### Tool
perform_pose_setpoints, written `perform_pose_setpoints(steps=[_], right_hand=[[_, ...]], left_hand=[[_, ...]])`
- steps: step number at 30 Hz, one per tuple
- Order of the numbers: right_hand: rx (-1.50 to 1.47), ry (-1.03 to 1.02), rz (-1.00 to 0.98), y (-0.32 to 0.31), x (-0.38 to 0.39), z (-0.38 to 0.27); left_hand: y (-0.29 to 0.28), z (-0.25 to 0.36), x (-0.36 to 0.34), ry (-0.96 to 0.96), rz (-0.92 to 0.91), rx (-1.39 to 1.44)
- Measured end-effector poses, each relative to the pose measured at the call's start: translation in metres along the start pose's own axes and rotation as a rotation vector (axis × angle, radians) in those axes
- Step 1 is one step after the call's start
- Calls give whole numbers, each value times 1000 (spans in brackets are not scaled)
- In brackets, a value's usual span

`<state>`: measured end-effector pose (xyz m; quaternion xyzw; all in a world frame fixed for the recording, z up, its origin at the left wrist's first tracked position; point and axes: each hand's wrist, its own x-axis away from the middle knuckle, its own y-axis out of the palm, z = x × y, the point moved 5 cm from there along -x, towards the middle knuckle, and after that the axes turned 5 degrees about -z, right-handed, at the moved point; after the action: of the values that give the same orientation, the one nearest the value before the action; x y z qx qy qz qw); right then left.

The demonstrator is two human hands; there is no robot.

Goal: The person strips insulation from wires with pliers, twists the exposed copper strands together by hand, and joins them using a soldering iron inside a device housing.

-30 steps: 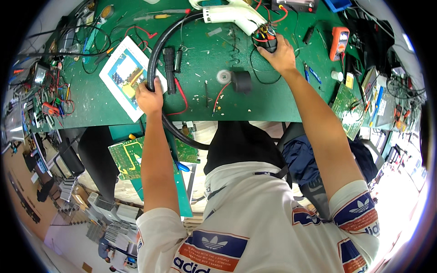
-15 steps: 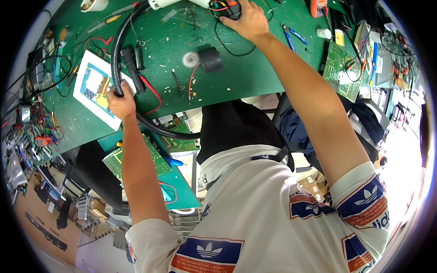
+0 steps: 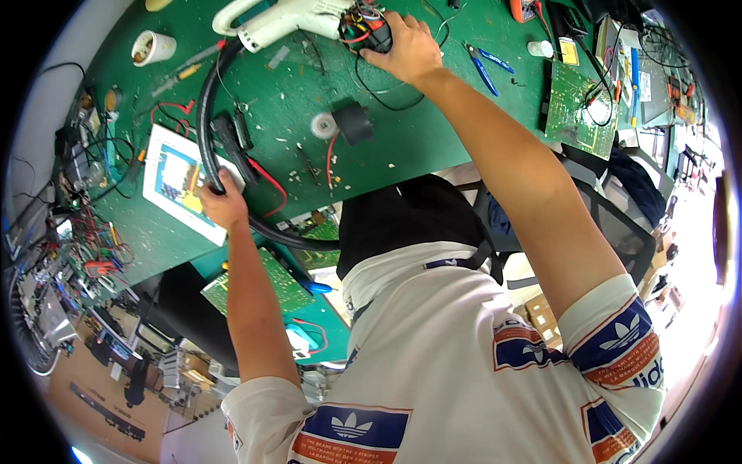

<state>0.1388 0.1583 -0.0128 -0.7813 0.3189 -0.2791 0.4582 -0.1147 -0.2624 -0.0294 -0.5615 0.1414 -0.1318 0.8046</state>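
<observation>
My left hand point(image 3: 223, 199) is closed round a thick black cable point(image 3: 209, 105) over a white printed sheet point(image 3: 163, 182). At the back of the green workbench point(image 3: 398, 139), my right hand point(image 3: 406, 50) is closed on a black housing point(image 3: 376, 33) with coloured wires, at the end of a white handle-shaped casing point(image 3: 291, 23). A black flashlight-like tool point(image 3: 230, 145) and a red lead lie beside the cable. Between my hands lie a black roll point(image 3: 353, 124) and a small clear reel point(image 3: 324, 126).
Blue cutters point(image 3: 487, 69), a white pot point(image 3: 539, 49), an orange multimeter point(image 3: 525, 9) and a circuit board point(image 3: 581, 108) are at the right. A white cup point(image 3: 153, 48) and tangled leads point(image 3: 100, 240) are at the left. Below the bench edge are more boards point(image 3: 259, 286) and chair parts.
The camera's view has shifted, so bench items appear moved, those on the right higher in the picture. Both hands keep their grip on the cable and wired housing.
</observation>
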Motion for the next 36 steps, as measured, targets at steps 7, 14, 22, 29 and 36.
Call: perform_pose_setpoints(steps=[7, 14, 22, 29, 36], right_hand=[[-28, 30, -57, -12, -1, -1], [-34, 65, -58, -12, 1, -4], [-64, 78, -27, -14, 0, -7], [-70, 58, 24, -13, 1, -3], [-181, 41, 11, -15, 0, 2]], left_hand=[[4, -8, 2, 20, -85, -7], [2, -8, 9, 108, -72, -37], [1, -5, 13, 198, -135, -70], [-1, -9, 6, 265, -250, -74], [-26, 22, -22, 245, -316, 81]])
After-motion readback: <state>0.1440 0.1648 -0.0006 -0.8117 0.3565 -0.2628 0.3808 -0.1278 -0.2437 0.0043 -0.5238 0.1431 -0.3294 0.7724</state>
